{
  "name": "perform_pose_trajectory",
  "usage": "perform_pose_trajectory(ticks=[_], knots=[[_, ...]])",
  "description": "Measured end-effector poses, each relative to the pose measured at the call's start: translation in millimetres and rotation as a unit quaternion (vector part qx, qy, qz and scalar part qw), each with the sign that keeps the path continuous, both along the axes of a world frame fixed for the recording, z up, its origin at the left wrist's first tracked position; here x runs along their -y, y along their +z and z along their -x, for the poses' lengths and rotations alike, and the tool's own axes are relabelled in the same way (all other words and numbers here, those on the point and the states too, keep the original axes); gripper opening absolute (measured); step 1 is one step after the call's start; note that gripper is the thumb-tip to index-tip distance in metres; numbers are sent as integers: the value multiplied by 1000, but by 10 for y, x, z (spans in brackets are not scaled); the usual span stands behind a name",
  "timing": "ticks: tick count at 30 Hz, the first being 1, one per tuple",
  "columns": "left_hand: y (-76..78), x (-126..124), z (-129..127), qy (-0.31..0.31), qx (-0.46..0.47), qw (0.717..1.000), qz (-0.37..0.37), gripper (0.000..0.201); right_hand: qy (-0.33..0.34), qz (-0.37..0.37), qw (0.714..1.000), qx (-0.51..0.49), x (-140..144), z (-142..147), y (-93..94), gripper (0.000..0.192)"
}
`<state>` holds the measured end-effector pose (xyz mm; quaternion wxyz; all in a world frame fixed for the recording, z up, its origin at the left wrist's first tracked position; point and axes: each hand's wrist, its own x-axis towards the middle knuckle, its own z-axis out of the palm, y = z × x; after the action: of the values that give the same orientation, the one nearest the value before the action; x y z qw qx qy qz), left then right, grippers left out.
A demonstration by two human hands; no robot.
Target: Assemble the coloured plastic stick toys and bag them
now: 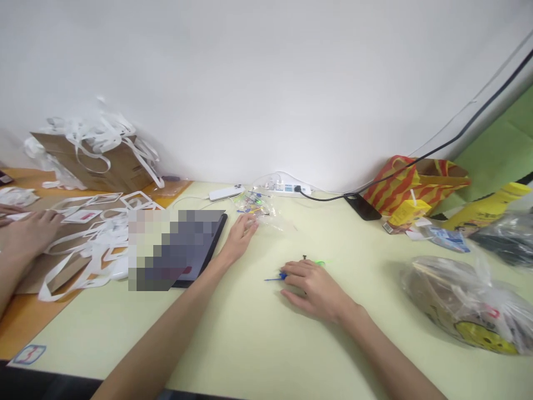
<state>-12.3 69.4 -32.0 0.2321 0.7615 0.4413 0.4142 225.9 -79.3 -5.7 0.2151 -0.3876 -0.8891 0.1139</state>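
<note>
Tablet [211,239] left, power strip [289,188] behind, bagged package [453,311] right. My left hand [241,236], loosely curled, is at the clear bag [260,204]; grip unclear. My right hand [310,286], part-open, partly covers the blue piece [283,275] on the table [258,344]; I can't tell whether it's held. Thin end points left, long axis sideways.

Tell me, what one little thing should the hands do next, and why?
Maybe curl the right hand in around the small blue piece, because that hand lies right by it, while the left hand is away at the clear bag.
</note>
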Motion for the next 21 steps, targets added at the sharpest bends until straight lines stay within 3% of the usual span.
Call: perform_pose_trajectory(ticks=[4,8,12,15,18,21], knots=[[10,-111,-34,12,-18,999,-44,29,7,-33,999,-28,-10,-8,-31,18],[-5,18,-61,14,-54,995,-79,24,-4,-98,992,-77,-42,-121,-46,15],[-23,260,-75,44,-175,975,-131,25,-86,-156,979,-103,-118,-383,-30,11],[25,393,-115,68,-238,957,-152,46,-152,-176,966,-110,-182,-572,-38,14],[106,432,-203,-4,-290,942,-166,65,-166,-147,971,-93,-203,-627,-51,16],[114,389,-292,-83,-329,927,-162,61,-130,-96,985,-59,-180,-539,-51,19]])
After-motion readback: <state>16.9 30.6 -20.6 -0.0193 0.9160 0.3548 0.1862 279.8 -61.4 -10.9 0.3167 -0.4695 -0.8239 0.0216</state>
